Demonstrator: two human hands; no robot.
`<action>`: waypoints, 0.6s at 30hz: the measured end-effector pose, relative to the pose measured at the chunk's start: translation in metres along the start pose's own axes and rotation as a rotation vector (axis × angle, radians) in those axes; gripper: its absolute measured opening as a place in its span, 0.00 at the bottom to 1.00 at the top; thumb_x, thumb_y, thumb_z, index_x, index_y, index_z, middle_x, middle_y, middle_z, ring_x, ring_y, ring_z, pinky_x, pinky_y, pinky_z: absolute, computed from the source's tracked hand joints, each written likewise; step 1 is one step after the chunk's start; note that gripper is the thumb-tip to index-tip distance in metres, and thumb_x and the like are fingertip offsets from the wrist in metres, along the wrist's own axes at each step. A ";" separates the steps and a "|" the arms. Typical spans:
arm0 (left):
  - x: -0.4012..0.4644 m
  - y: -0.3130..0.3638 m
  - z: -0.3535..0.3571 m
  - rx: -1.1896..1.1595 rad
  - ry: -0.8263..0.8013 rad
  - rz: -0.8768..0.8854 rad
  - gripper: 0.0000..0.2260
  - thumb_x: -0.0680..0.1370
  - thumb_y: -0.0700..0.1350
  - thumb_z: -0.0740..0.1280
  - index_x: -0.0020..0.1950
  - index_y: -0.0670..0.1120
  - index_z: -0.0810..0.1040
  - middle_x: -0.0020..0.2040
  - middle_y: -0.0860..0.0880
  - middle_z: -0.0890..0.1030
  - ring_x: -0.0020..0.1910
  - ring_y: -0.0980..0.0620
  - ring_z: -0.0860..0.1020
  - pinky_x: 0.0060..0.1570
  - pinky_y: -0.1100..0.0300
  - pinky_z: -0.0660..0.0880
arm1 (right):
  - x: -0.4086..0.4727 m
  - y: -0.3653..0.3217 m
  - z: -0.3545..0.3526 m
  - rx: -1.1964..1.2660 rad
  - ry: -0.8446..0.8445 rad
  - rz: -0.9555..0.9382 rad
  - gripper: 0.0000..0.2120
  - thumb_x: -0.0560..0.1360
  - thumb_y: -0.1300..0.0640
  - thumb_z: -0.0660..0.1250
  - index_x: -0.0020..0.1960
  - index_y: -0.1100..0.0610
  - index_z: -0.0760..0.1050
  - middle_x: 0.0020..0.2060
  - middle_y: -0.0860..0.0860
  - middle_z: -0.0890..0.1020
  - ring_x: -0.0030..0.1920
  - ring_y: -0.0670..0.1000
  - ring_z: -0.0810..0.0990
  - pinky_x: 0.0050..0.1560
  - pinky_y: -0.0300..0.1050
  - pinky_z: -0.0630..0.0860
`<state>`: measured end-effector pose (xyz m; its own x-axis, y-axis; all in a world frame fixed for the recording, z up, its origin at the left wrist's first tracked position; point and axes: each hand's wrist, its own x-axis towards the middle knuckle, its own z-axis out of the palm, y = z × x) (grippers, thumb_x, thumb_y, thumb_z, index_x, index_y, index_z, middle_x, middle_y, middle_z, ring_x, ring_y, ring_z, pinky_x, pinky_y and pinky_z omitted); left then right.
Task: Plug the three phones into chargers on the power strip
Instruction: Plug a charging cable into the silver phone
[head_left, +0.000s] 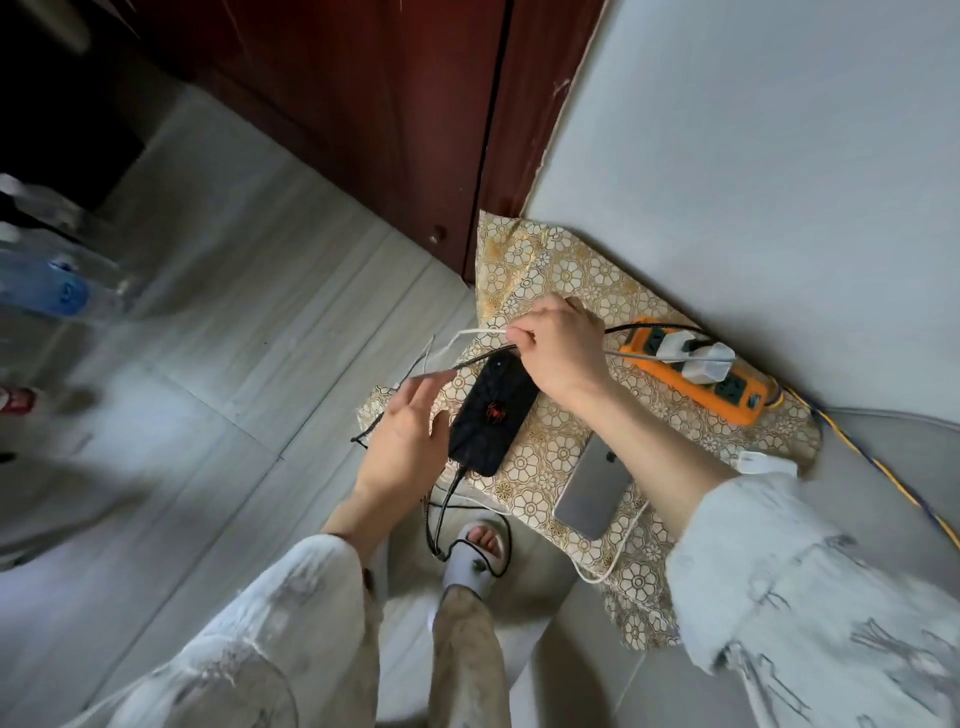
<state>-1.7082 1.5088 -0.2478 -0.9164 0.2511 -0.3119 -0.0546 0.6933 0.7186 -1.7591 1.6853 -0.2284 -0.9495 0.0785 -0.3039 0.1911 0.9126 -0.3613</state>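
Observation:
An orange power strip (696, 378) lies along the wall on a small table with a gold floral cloth (561, 291); two white chargers (696, 358) sit in it. A black phone with a red spider mark (493, 410) lies in the middle with a black cable in its near end. A silver phone (592, 491) lies nearer me, partly under my right forearm, with a white cable by it. My right hand (558, 348) pinches white and black cables above the black phone. My left hand (410, 441) hovers with spread fingers at the black phone's left edge. A third phone is not visible.
A white adapter (763, 462) lies near the table's right edge. A blue-yellow cord (883, 467) runs off to the right. A dark red cabinet (363, 104) stands behind, plastic bottles (47, 280) on the floor at left. My slippered foot (475, 556) is below the table.

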 end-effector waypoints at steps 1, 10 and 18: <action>0.004 0.006 -0.005 -0.013 0.013 0.030 0.23 0.76 0.35 0.60 0.70 0.47 0.64 0.69 0.44 0.68 0.67 0.45 0.68 0.65 0.52 0.67 | -0.007 -0.001 -0.007 0.073 0.024 -0.008 0.09 0.76 0.58 0.62 0.51 0.56 0.80 0.56 0.54 0.76 0.58 0.55 0.72 0.63 0.58 0.66; 0.025 0.060 -0.036 0.122 -0.335 0.111 0.16 0.77 0.42 0.62 0.65 0.46 0.70 0.66 0.45 0.72 0.64 0.46 0.71 0.61 0.59 0.66 | -0.082 0.008 -0.042 0.204 -0.213 0.005 0.10 0.77 0.61 0.60 0.53 0.61 0.78 0.44 0.49 0.73 0.35 0.41 0.68 0.36 0.33 0.68; 0.055 0.026 -0.025 0.248 -0.444 0.065 0.10 0.79 0.45 0.61 0.59 0.46 0.73 0.62 0.46 0.77 0.54 0.46 0.77 0.50 0.57 0.71 | -0.057 -0.004 -0.033 0.254 -0.090 0.030 0.09 0.77 0.63 0.59 0.47 0.62 0.78 0.37 0.41 0.67 0.32 0.38 0.64 0.44 0.38 0.63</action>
<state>-1.7701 1.5237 -0.2313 -0.6549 0.5242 -0.5444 0.1416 0.7927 0.5930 -1.7137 1.6906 -0.1801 -0.9188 0.0574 -0.3905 0.2854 0.7800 -0.5570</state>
